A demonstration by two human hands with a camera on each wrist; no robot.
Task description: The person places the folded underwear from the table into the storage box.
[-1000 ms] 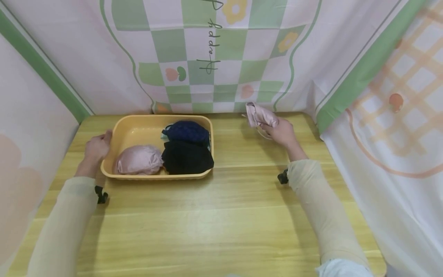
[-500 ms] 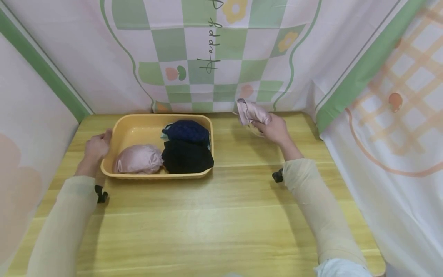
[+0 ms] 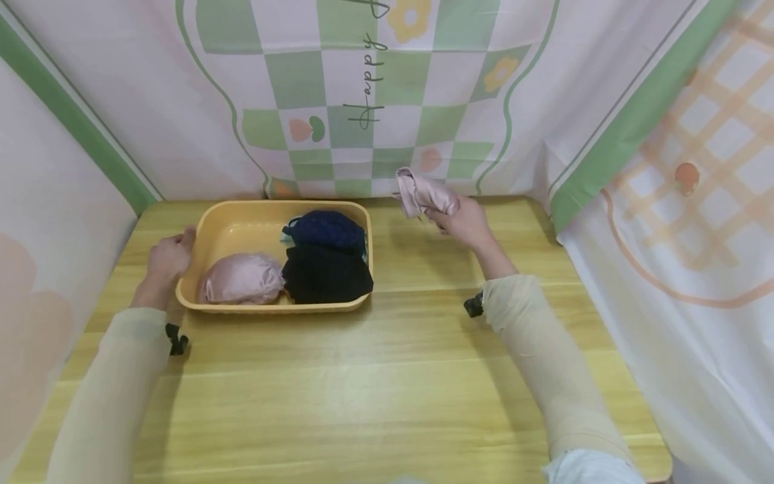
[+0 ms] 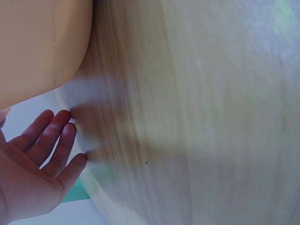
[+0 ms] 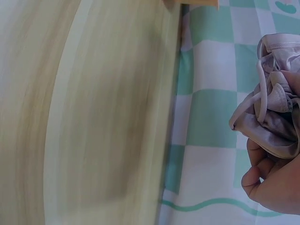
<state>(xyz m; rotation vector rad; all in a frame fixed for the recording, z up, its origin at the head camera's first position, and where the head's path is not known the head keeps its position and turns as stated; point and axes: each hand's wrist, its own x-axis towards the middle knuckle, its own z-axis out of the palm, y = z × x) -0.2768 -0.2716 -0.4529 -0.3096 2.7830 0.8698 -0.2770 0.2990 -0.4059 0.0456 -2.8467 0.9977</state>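
Observation:
In the head view, my right hand (image 3: pixel 464 220) grips a bunched pink satin undergarment (image 3: pixel 423 193) above the back right of the table. Its thin straps and folds (image 5: pixel 276 101) show in the right wrist view, with fingers curled around it. My left hand (image 3: pixel 172 254) is at the left end of the yellow tray (image 3: pixel 275 309), thumb side at the rim. The left wrist view shows the other fingers (image 4: pixel 56 145) loosely extended below the tray wall (image 4: pixel 42 47). Inside the tray lie a rounded pink satin piece (image 3: pixel 242 278), a navy piece (image 3: pixel 326 229) and a black piece (image 3: pixel 329 275).
The wooden table (image 3: pixel 338 403) extends in front of the tray and to its right. A checkered cloth (image 3: pixel 345 87) hangs along the back edge, with further printed cloths at the left and right sides.
My right hand has moved left toward the tray, carrying the pink undergarment. The left hand, the tray and the pieces inside it have stayed put.

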